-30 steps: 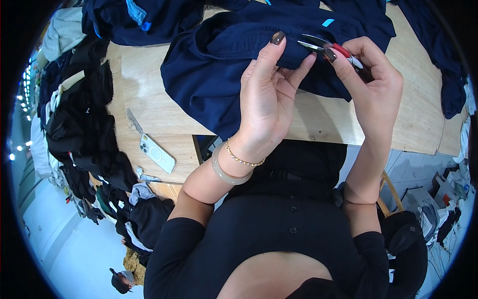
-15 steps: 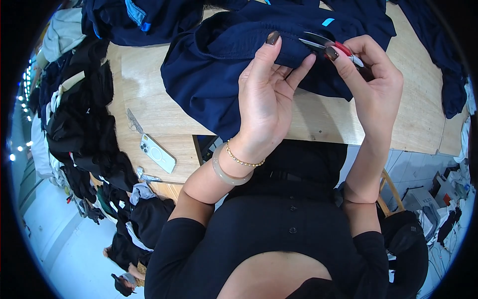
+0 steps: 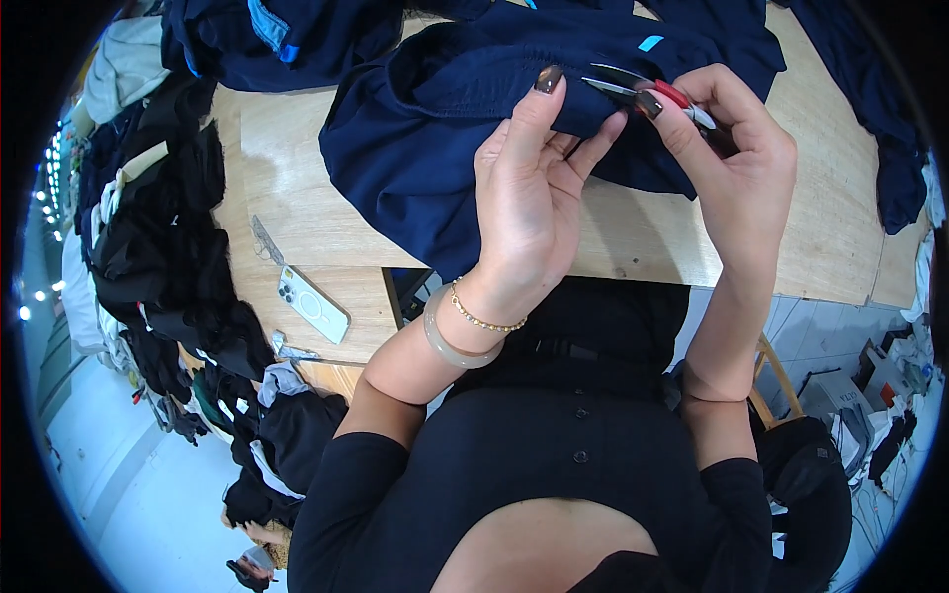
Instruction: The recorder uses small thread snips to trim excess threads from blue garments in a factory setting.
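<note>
My left hand (image 3: 529, 198) pinches a fold of a navy blue garment (image 3: 435, 138) lifted off the wooden table (image 3: 297, 217); thumb and fingers grip the fabric edge. My right hand (image 3: 736, 168) holds small thread snips (image 3: 643, 89) with a red handle. Their metal blades point left and touch the fabric just right of my left fingertips. The garment has a small light blue tag (image 3: 650, 42) near its top. The snips' handle is mostly hidden in my palm.
A white phone (image 3: 313, 304) lies face down near the table's left front edge, with a metal clip tool (image 3: 265, 240) beside it. Dark clothes are piled at the left (image 3: 168, 267) and more navy garments lie at the back (image 3: 287, 35) and right (image 3: 895, 148).
Both hands have stayed almost still on the fold; the snips' tip has shifted slightly along the fabric.
</note>
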`<state>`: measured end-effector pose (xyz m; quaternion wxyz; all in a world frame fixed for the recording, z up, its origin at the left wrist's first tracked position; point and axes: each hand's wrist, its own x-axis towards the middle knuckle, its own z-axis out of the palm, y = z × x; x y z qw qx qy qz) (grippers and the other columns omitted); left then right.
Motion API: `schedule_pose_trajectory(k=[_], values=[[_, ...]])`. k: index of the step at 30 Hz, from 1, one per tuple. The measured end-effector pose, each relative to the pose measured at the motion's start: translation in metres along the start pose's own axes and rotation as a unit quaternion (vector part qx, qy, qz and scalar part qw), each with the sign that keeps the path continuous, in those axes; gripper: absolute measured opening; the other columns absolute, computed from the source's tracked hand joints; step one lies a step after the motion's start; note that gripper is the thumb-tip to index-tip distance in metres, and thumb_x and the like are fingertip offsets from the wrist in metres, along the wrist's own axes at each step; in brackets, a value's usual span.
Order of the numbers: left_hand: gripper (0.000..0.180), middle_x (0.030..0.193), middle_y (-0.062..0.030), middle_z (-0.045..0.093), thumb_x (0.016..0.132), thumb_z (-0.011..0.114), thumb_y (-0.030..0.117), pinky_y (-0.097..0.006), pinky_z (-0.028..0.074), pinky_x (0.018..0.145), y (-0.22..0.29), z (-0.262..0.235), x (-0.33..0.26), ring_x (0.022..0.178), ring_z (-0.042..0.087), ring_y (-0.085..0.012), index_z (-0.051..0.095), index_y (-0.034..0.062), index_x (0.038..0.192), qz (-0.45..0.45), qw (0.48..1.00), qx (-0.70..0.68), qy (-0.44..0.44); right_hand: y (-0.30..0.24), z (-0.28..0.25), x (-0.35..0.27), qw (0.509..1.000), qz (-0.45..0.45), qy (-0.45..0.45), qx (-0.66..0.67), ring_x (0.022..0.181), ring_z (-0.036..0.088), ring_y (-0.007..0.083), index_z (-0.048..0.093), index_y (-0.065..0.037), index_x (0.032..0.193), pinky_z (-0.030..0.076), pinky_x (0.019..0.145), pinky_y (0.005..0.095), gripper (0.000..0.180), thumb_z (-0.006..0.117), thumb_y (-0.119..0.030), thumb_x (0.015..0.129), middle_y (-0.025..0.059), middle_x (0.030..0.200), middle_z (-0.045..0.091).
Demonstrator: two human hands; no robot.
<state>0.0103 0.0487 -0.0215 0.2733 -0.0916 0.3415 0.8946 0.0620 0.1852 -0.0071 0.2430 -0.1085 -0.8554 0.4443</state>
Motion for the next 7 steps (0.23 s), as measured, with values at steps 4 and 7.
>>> schedule_pose_trajectory(k=[4, 7], values=[[0.021, 0.094, -0.0074, 0.067, 0.096, 0.055, 0.02, -0.036, 0.054, 0.092, -0.001, -0.001, 0.0, 0.089, 0.064, -0.0133, 0.064, 0.0017, 0.096, 0.0, 1.0, -0.004, -0.013, 0.009, 0.001, -0.001, 0.979, 0.066, 0.01, 0.191, 0.07, 0.05, 0.0033, 0.064, -0.003, 0.093, 0.039, 0.062, 0.0161, 0.012, 0.07, -0.009, 0.085, -0.0016, 0.078, 0.058], [0.022, 0.099, -0.0088, 0.067, 0.096, 0.054, 0.021, -0.038, 0.053, 0.093, -0.002, -0.003, 0.001, 0.094, 0.063, -0.0143, 0.063, 0.0014, 0.099, -0.001, 1.0, -0.023, -0.02, 0.017, 0.002, 0.0, 0.98, 0.062, -0.01, 0.188, 0.095, 0.059, 0.0108, 0.059, -0.005, 0.121, 0.047, 0.087, 0.0195, 0.03, 0.062, -0.008, 0.091, 0.004, 0.106, 0.064]])
